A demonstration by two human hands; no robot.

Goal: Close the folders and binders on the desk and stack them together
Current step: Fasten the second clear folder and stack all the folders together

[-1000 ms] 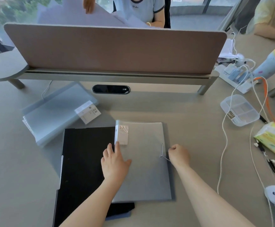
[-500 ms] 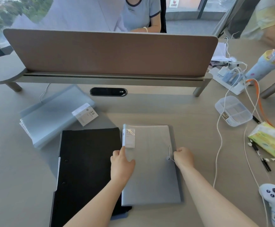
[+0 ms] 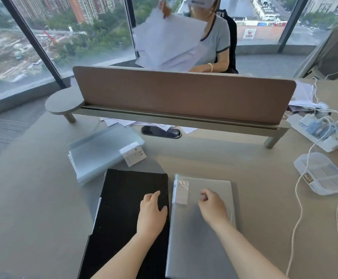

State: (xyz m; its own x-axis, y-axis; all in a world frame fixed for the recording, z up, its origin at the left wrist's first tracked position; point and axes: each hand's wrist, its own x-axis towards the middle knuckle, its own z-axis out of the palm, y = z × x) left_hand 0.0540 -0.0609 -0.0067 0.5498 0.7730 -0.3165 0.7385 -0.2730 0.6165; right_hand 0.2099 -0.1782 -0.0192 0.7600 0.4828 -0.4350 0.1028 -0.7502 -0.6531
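Observation:
A closed grey folder (image 3: 202, 240) with a white label lies flat on the desk in front of me. A black folder (image 3: 121, 210) lies just left of it, their edges touching. A pale blue display book (image 3: 101, 152) with a "20" label sits farther back on the left. My left hand (image 3: 152, 214) rests palm down on the black folder's right edge, fingers spread. My right hand (image 3: 212, 206) hovers over or rests on the grey folder with loosely curled fingers and holds nothing that I can see.
A brown divider screen (image 3: 184, 93) crosses the desk ahead, with a person holding sheets of paper behind it. A clear plastic compartment box (image 3: 322, 174), white cables (image 3: 298, 198) and a power strip (image 3: 312, 129) lie at the right. Loose papers (image 3: 123, 121) show under the divider shelf.
My left hand shifted from the grey folder onto the black folder. My right hand left the grey folder's right edge and moved over its middle. The view tilted upward.

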